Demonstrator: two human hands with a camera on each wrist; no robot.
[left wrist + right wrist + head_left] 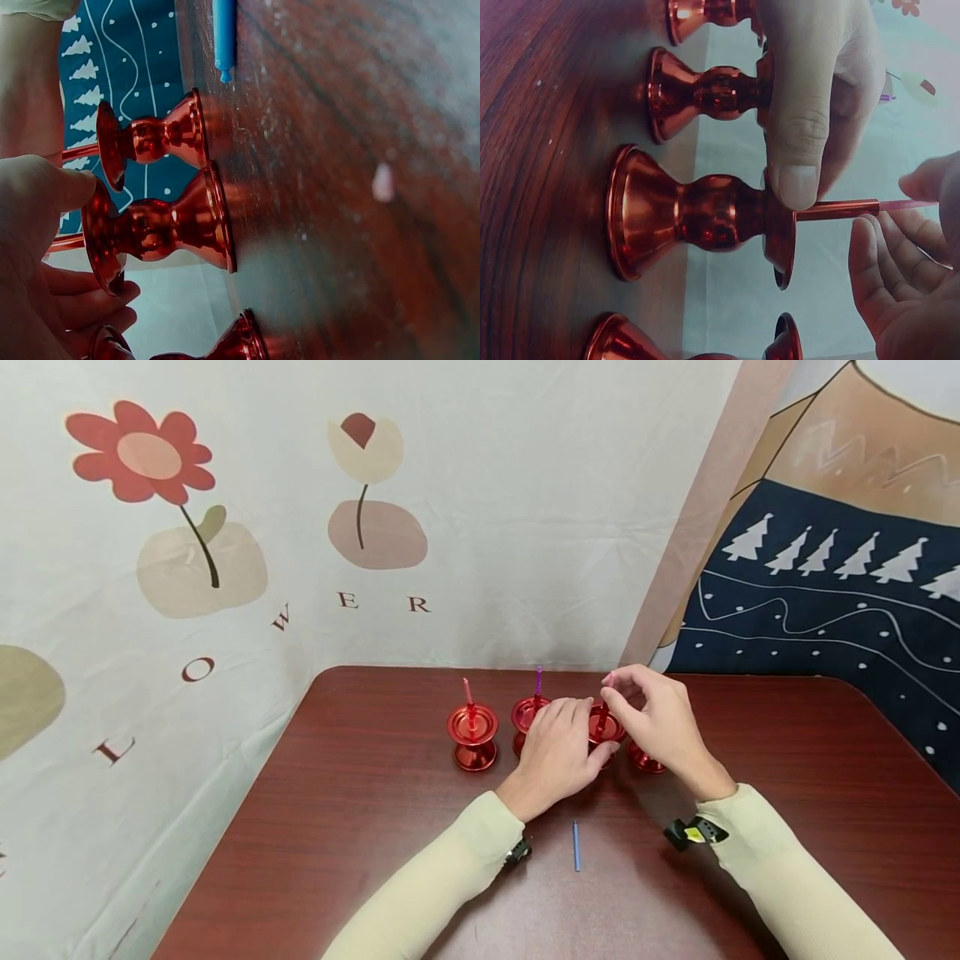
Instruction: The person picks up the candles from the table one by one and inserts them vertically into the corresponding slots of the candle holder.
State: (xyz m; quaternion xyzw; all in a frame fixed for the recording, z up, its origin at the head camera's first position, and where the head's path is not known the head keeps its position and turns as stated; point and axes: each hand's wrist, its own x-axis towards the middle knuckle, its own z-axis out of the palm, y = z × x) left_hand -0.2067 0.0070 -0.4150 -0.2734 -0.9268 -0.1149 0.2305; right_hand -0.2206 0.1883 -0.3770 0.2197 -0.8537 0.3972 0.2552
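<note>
My left hand [553,747] grips the dish of a shiny red metal candle holder [720,212], third from the left in the row. Its thumb lies on the near rim, with the fingers around the far side. Above that dish, my right hand [663,714] pinches a thin pink candle [904,203] between thumb and fingers. The candle's lower end stands at the mouth of the holder's upright tube [840,210]. Another red holder [647,761] stands partly hidden below the right hand.
Left of the hands, one red holder [474,757] bears a pinkish candle [468,692]. Beside it, a second holder [525,714] with a purple candle [538,682] is partly covered by the left hand. A blue candle [577,847] lies nearer on the brown table [337,827].
</note>
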